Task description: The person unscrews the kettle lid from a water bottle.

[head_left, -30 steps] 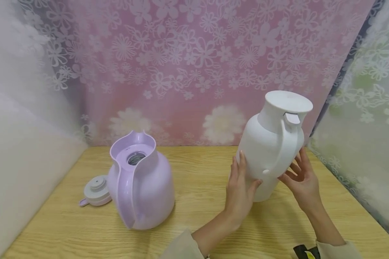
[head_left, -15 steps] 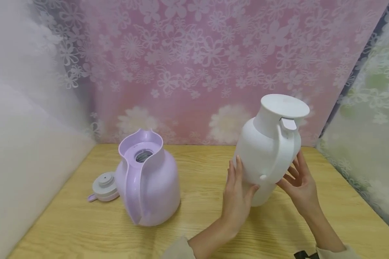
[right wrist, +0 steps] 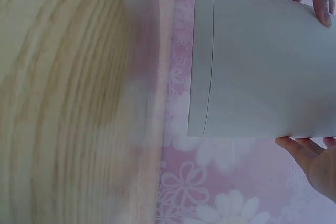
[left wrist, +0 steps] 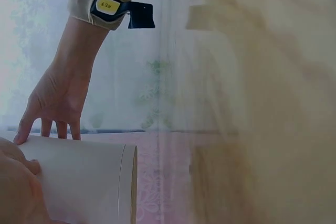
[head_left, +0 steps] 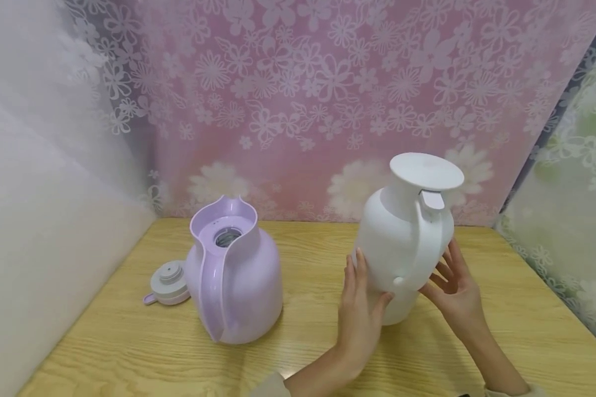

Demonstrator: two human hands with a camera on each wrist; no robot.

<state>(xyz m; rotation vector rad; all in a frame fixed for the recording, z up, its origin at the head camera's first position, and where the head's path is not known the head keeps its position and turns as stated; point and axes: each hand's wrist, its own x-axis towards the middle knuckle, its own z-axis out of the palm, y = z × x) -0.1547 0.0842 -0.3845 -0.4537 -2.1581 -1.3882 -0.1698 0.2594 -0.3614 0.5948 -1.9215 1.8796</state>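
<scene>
A white thermos jug (head_left: 389,237) tilts to the right in the head view, with its handle turned toward me and a flat top over its neck. My left hand (head_left: 356,320) holds its left side, thumb in front. On the other side, below the handle, my right hand (head_left: 459,303) grips it with bent fingers. Both wrist views show the jug's base (right wrist: 202,61) raised above the table. In the left wrist view, the right hand (left wrist: 60,95) lies across the jug from the left hand (left wrist: 18,187).
A lavender jug (head_left: 253,286) stands to the left, its mouth uncovered. Beside it lies a grey and lavender lid (head_left: 170,284) on the wooden table (head_left: 129,336). Floral curtain (head_left: 288,110) closes off the back, and pale walls stand at both sides.
Both hands have carried the white jug a little leftward and lower in view. The scene shifts right as the head turns. The lavender jug and lid stay put on the table.
</scene>
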